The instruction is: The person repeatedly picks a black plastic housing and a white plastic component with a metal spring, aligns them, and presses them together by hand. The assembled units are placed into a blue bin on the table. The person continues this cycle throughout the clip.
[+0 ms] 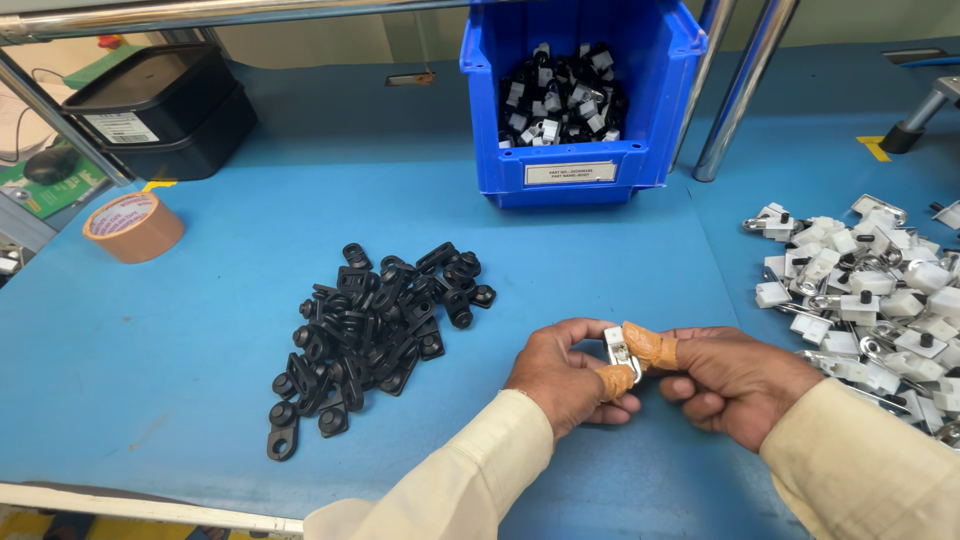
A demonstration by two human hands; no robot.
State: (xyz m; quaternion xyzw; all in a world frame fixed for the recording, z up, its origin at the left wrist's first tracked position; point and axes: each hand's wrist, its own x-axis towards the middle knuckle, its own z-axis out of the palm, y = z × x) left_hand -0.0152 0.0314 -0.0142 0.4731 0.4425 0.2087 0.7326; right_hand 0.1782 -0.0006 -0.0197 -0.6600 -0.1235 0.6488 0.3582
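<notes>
Fingers of left hand and right hand pinch 1 metal clip; bare blue table ahead.

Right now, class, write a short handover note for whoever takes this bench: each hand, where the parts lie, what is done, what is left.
Left hand and right hand: both grip one small white and metal part between taped fingertips, above the blue table.
Parts: loose black clips heaped left of the hands; white and metal pieces piled on the right; blue bin of mixed black and white parts at the back.
Done: cannot tell which pile is finished.
Left: the part in hand; the black heap is untouched.
</notes>
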